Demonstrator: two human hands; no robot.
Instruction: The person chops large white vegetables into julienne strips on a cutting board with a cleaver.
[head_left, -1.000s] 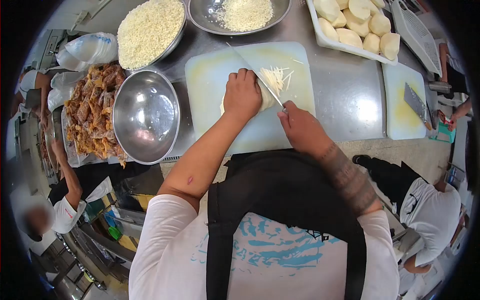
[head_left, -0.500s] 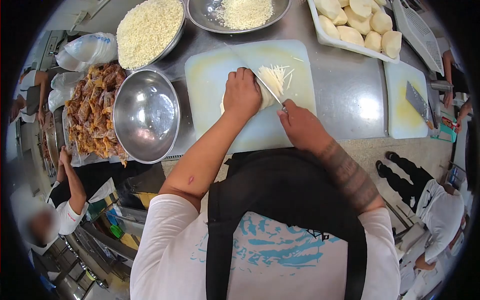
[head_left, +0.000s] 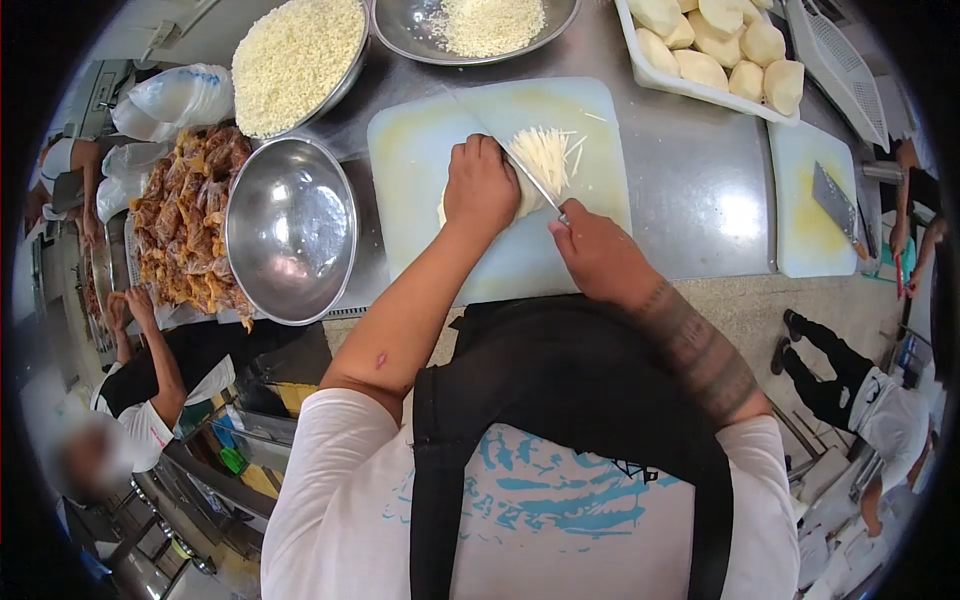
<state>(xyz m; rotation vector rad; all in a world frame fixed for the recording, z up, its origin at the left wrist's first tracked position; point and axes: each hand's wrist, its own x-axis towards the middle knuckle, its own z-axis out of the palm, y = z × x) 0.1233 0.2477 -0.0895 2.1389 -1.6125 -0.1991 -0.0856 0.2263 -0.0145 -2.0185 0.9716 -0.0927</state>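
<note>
Your left hand [head_left: 482,188] clasps the pale vegetable [head_left: 529,201] on the cutting board [head_left: 415,135]; your right hand [head_left: 603,250] grips the knife [head_left: 531,175] beside it: tuck fingers [head_left: 480,146] back, slice evenly

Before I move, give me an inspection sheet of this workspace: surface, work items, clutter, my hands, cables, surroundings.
Surface: shiny metal worktop under a yellow-stained cutting board.
Work items: knife beside pale strips; pale piece, mostly hidden.
Clutter: steel bowl and brown meat pieces, left; peeled chunks in white tray, upper right; cleaver on second board, right.
Hands: left hand over the pale piece; right hand grips the knife.
Cables: nothing seen.
Surroundings: co-workers on both sides.
</note>
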